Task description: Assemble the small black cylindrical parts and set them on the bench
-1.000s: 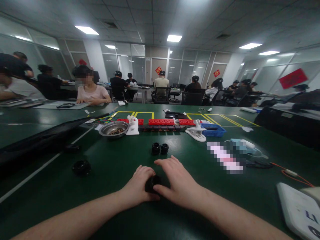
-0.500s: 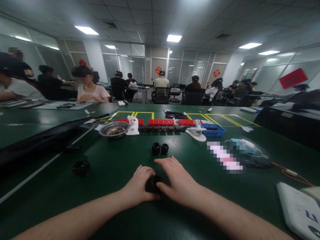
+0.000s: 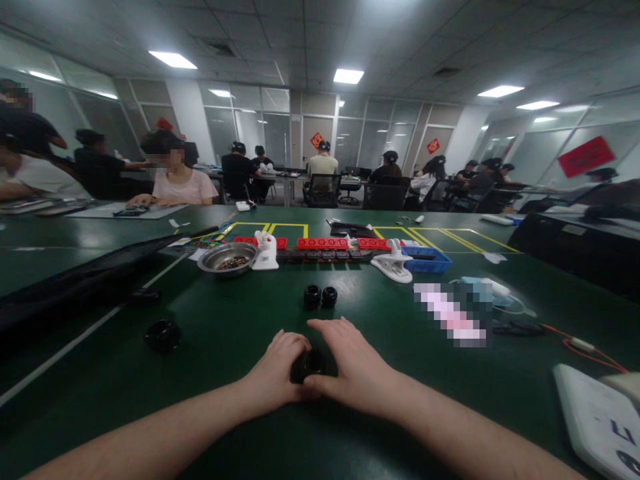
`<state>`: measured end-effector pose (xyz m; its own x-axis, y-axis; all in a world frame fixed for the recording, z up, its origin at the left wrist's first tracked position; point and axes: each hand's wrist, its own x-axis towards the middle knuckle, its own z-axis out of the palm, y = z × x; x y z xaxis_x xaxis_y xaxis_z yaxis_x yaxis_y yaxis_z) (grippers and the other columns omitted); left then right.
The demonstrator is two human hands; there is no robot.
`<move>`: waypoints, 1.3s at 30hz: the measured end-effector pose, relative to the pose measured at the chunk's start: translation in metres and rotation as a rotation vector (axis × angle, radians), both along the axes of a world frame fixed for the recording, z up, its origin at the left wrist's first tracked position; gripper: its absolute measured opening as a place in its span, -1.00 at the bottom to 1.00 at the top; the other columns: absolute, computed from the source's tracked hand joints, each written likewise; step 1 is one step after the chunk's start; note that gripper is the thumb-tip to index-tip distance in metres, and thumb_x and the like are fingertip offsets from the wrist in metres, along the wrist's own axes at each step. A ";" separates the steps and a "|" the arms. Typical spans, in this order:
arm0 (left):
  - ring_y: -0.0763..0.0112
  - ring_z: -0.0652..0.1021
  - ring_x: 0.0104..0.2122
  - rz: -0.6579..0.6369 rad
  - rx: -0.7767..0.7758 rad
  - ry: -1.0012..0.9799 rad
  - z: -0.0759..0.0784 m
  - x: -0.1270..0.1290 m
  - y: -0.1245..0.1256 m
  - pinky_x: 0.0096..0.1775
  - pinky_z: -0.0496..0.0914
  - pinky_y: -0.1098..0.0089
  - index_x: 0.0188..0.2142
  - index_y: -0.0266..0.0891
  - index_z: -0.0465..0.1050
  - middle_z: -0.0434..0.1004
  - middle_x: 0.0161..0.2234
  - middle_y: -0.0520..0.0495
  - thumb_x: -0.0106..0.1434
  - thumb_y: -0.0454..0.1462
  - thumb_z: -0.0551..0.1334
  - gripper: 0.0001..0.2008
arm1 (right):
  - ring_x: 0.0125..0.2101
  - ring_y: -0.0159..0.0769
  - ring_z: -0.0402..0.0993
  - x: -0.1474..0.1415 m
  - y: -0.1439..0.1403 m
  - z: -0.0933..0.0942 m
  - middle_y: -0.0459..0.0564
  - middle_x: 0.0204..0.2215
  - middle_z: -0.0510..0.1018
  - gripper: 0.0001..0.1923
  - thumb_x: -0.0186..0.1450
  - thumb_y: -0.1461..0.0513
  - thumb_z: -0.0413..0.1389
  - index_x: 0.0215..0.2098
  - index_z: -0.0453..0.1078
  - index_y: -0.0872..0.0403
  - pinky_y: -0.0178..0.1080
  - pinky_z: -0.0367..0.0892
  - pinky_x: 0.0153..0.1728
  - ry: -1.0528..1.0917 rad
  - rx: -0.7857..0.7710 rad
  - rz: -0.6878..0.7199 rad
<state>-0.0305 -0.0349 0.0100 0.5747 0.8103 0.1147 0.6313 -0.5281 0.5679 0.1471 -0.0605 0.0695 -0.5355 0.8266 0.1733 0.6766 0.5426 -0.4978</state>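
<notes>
A glossy black hollow round part is low over the table in front of me, its opening showing. My left hand is closed around its left side. My right hand is curved about the other side, with fingers spread from the thumb. The right thumb lies at the part's near edge, while the right fingertips reach past it without visibly gripping it. Two similar black hollow parts stand side by side just beyond my hands, a left one and a right one. Another, larger black round part lies to the left.
A metal bowl holds small pieces. Beside it stand a white clamp-like stand, red blocks, another white clamp and a blue tray. A white device lies at right. Several people sit farther back.
My right thumb has moved left and down along the black part, and more of its opening shows. My left hand has barely moved. The person across the table has shifted an arm leftward.
</notes>
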 end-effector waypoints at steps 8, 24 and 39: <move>0.12 0.30 -0.05 -0.002 -0.019 0.007 -0.005 -0.001 0.001 0.08 -0.09 -0.03 -0.11 -0.13 0.25 0.33 -0.10 -0.08 -0.09 -0.03 0.29 -0.45 | -0.03 -0.19 0.21 0.002 0.000 0.002 0.03 -0.07 0.35 -0.42 0.03 0.35 0.13 0.02 0.13 0.06 -0.01 -0.08 0.07 -0.055 -0.024 0.161; 0.13 0.33 -0.09 -0.006 0.018 0.009 -0.002 0.000 0.000 0.05 -0.02 -0.01 -0.15 -0.15 0.28 0.34 -0.14 -0.06 -0.11 -0.09 0.31 -0.49 | 0.08 -0.14 0.05 0.005 0.001 0.005 0.05 0.08 0.19 -0.28 -0.01 0.36 0.09 0.11 -0.01 0.07 0.01 -0.19 0.11 -0.028 -0.066 0.183; 0.17 0.34 -0.10 -0.004 0.012 0.000 -0.003 -0.001 0.000 0.06 -0.05 0.00 -0.15 -0.14 0.27 0.35 -0.16 -0.05 -0.09 -0.08 0.31 -0.50 | -0.03 -0.15 0.20 -0.001 -0.001 0.000 0.05 -0.06 0.35 -0.41 0.04 0.32 0.08 0.05 0.10 0.08 0.03 -0.10 0.06 -0.073 -0.001 0.110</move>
<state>-0.0317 -0.0349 0.0065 0.5776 0.8068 0.1247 0.6293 -0.5373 0.5616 0.1462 -0.0612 0.0699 -0.6342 0.7622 0.1295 0.6473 0.6150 -0.4503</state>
